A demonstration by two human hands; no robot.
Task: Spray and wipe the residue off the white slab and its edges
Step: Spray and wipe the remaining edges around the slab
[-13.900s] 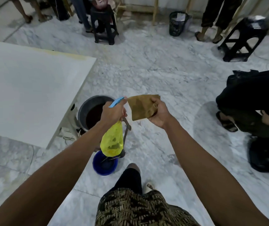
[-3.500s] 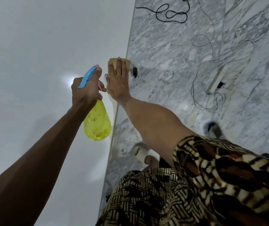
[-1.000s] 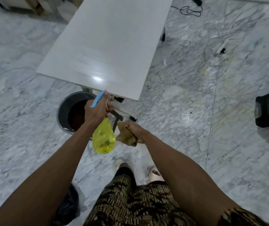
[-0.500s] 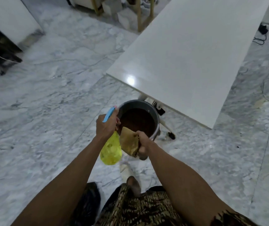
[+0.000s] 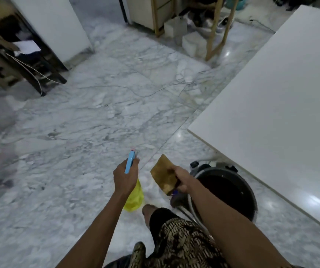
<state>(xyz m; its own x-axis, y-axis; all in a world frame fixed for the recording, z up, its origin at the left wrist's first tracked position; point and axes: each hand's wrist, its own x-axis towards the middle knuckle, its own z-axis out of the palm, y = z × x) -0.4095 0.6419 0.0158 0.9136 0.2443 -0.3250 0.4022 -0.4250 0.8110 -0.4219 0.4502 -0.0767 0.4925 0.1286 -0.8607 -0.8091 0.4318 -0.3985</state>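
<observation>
Left hand [image 5: 125,177] grips a yellow spray bottle [image 5: 134,198]; right hand [image 5: 181,178] pinches a brown cloth [image 5: 164,177]; both hang clear of the white slab [image 5: 275,105], so wiping looks unfinished.

This looks like a stone or furniture workshop rather than a home. The floor [image 5: 89,120] is polished grey-veined marble laid in large tiles, and a big white slab [image 5: 271,105] is raised off it at the right, its near corner over a dark bucket [image 5: 227,192] of murky liquid. Another white panel [image 5: 54,22] leans upright at the back left beside a rough dark wooden stand [image 5: 39,66] with a loose cord trailing from it. At the rear, bare wooden frames [image 5: 216,26] stand among white blocks [image 5: 193,43] and clutter on the floor.
</observation>
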